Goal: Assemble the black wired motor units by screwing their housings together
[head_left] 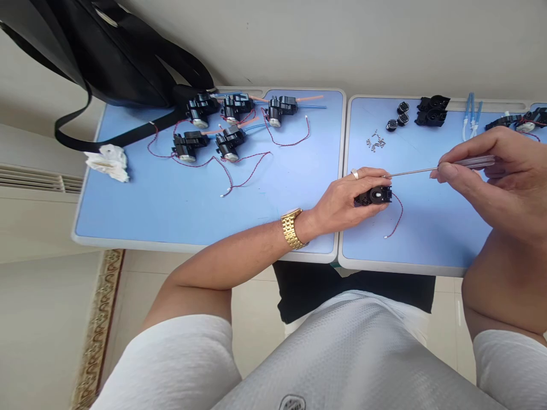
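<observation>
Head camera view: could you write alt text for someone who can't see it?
A person's left hand grips a small black part at a blue table, while the right hand holds a thin metal-shafted tool, its tip close to the part. Tiny screws lie beyond, and five wired black assemblies sit to the left.

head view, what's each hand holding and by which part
The right hand holds a screwdriver near the front of its clear handle; the left hand holds a small black unit by its sides.
</observation>
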### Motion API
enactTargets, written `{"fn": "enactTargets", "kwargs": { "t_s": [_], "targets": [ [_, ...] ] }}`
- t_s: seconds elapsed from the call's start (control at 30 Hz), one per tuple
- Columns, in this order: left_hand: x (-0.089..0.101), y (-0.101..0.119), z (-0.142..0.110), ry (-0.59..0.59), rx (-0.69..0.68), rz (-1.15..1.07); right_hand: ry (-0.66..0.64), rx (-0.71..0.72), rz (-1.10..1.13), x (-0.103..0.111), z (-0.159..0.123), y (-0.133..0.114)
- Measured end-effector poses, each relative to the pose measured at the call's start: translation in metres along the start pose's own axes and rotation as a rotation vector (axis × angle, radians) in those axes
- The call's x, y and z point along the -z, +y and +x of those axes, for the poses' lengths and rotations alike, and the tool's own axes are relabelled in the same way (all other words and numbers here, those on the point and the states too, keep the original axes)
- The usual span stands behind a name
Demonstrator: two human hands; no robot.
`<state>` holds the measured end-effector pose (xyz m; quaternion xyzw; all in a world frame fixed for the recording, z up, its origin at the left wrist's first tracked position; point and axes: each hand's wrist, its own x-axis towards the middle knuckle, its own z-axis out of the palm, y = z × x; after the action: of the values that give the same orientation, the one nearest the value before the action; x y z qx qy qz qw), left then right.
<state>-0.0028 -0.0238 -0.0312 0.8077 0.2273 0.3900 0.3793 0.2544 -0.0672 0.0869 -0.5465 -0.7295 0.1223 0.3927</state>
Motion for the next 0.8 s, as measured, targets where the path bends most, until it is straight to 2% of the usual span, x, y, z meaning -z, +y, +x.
{"fn": "enactTargets", "kwargs": {
  "t_s": [0.2,0.33,0.5,0.8],
  "targets": [
    [0.0004,0.0019,0.0007,0.016,-0.021,-0.004,-0.032,-0.029,-0.004,-0.0009,-0.0008,-0.0020],
    [-0.0006,0.0003,0.0002,0.035,-0.027,0.013,0.027,-0.033,0.006,-0.0022,-0.0006,-0.0028],
    [-0.0011,-0.0011,-0.0014,0.005,0.017,0.036,0.067,0.009,0.001,-0.0030,-0.0007,-0.0019],
    [-0.0007,-0.0018,-0.0014,0.001,-0.020,-0.006,0.004,0.046,-0.048,-0.0005,-0.0016,0.0000]
  ]
}}
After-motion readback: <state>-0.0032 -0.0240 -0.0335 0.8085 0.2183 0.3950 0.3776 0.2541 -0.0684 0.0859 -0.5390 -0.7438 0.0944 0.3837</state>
